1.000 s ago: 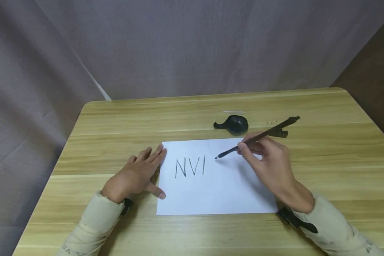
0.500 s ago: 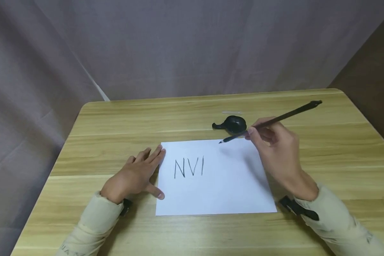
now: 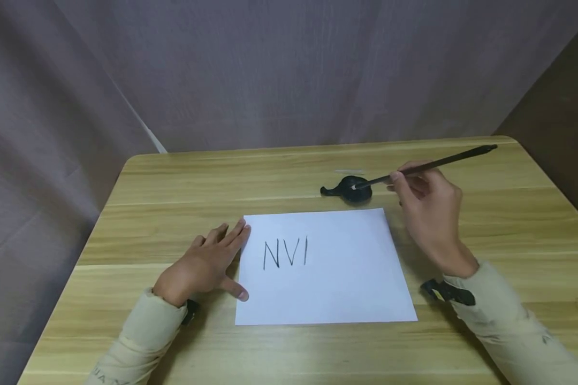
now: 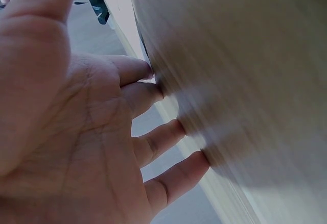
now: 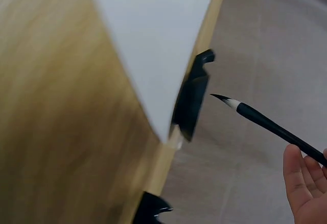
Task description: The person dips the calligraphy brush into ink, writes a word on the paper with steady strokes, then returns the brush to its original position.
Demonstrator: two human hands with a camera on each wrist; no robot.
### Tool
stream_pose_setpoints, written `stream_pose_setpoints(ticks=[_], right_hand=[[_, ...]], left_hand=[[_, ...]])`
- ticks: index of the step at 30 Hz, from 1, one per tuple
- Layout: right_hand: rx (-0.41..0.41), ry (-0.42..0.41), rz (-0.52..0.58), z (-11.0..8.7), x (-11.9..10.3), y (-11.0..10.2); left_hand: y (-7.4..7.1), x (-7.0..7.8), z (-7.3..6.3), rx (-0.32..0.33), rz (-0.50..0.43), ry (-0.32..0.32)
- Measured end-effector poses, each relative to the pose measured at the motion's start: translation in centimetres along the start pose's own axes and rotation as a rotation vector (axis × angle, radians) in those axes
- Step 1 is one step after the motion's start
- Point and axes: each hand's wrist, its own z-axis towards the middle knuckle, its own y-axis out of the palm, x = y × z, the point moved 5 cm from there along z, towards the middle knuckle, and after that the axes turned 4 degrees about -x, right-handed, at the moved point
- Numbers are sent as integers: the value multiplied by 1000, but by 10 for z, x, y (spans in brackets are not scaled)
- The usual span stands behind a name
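Note:
My right hand (image 3: 431,208) pinches a dark writing brush (image 3: 443,162) by its shaft, slanted up to the right. In the head view the brush's tip overlaps a black gourd-shaped ink dish (image 3: 349,195). The right wrist view shows the pointed black bristles with a white base (image 5: 232,104), and a gap between them and the dish (image 5: 191,104). Fingers spread, my left hand (image 3: 204,267) rests at the left edge of a white paper sheet (image 3: 347,289). Dark strokes on the sheet read NVI (image 3: 286,252).
Behind the dish lies a thin clear strip (image 3: 349,171). A small black curved object (image 5: 150,208) stands on the wooden table (image 3: 183,187) in the right wrist view; my right hand hides it from the head view. A grey curtain (image 3: 270,75) hangs behind the table.
My right hand has carried the brush away from the paper, up and to the right, until its tip lies over the ink dish. The left hand and the sheet stay put.

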Motion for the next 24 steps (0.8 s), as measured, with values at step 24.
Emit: stream_pose_setpoints(ticks=[24], right_hand=[[-1,87,-7,2,22,-4]], left_hand=[[-1,4,4,-4,12,-12]])
